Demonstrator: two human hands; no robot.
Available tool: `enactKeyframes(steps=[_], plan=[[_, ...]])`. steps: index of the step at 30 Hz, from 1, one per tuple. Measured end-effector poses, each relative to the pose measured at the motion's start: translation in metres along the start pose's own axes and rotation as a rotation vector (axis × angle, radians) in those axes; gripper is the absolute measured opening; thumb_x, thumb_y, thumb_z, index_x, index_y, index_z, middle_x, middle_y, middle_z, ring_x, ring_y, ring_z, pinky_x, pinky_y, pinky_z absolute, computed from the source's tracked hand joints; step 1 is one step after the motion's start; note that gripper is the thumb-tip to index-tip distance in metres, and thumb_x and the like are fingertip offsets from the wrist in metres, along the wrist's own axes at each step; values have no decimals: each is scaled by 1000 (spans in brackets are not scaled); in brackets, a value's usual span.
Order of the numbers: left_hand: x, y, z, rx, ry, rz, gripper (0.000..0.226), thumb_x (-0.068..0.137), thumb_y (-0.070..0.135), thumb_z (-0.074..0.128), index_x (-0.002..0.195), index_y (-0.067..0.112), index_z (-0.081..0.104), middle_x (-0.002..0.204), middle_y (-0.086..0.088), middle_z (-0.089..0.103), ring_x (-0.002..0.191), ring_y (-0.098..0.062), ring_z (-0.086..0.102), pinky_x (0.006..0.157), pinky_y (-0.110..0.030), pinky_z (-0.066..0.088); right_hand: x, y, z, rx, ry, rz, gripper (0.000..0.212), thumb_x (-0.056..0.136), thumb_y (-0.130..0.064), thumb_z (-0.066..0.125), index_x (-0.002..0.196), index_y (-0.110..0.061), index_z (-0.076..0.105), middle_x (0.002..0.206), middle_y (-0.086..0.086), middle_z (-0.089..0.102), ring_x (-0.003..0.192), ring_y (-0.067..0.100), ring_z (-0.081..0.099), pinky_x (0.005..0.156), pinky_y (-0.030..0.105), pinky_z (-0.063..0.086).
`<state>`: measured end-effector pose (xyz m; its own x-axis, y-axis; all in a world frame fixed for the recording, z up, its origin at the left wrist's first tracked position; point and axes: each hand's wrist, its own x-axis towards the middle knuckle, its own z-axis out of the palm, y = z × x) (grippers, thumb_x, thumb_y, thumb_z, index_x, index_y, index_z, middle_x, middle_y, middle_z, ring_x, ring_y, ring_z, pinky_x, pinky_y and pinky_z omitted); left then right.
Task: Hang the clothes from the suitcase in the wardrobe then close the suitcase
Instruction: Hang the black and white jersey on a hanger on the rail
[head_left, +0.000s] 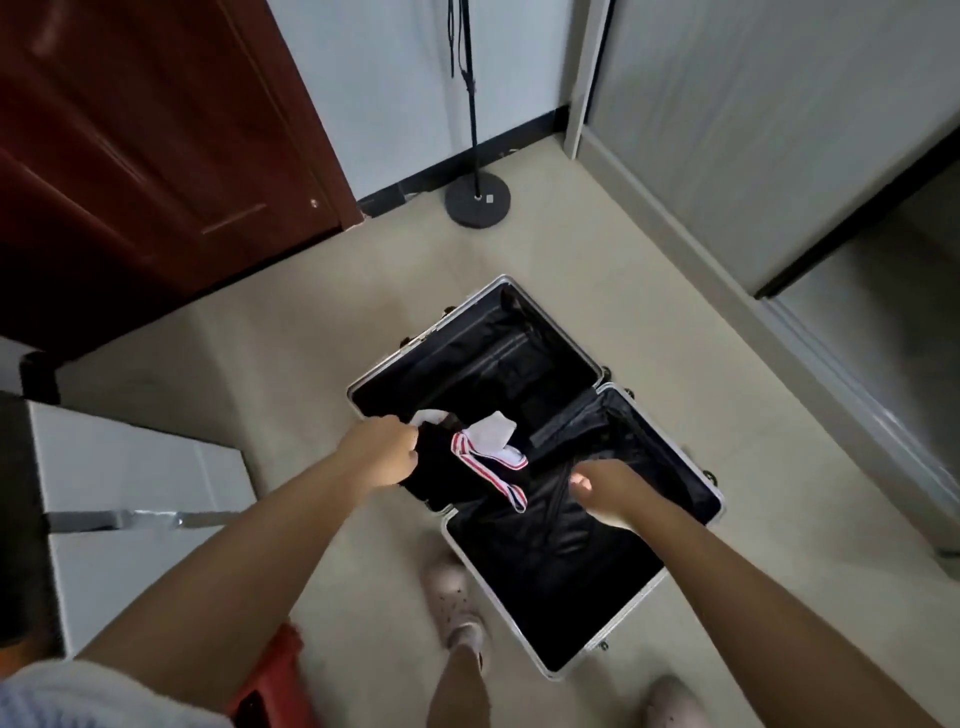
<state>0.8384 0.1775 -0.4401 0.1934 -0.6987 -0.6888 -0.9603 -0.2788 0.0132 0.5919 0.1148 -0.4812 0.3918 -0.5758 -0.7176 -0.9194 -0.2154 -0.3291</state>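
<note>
Left hand (382, 451) extended, dark garment (447, 467) gripped over open suitcase (550, 519); right hand (608, 493) apparently held loosely open, empty

One open suitcase (540, 467), one dark garment (447, 467), two hands, two shoes, one floor stand (478, 200), one red door (156, 145)

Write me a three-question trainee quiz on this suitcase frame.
1. True or false: the suitcase lies open on the floor.
2. Which hand grips the dark garment? A) left hand B) right hand C) neither
3. Fill in: the garment's striped trim is red, white and ____.

Key: 1 true; 2 A; 3 blue. The right hand hovers over the near half, holding nothing.
</note>
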Motion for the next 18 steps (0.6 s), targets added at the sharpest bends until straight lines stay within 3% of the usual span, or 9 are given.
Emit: enactKeyframes(steps=[8, 18], plan=[[110, -80, 115, -163, -154, -106, 29, 98, 19, 35, 116, 7, 54, 120, -12, 53, 108, -27, 54, 83, -31, 42, 121, -31, 119, 2, -175, 87, 28, 94, -15, 36, 108, -4, 58, 118, 16, 60, 110, 28, 55, 88, 30, 42], [235, -48, 288, -357, -141, -154, 35, 93, 19, 43, 126, 8, 45, 122, -16, 48, 113, -31, 48, 85, -37, 42, 275, 18, 242, -13, -153, 88, 30, 88, -10, 46, 113, -2, 59, 124, 18, 54, 115, 32, 50, 93, 31, 40]])
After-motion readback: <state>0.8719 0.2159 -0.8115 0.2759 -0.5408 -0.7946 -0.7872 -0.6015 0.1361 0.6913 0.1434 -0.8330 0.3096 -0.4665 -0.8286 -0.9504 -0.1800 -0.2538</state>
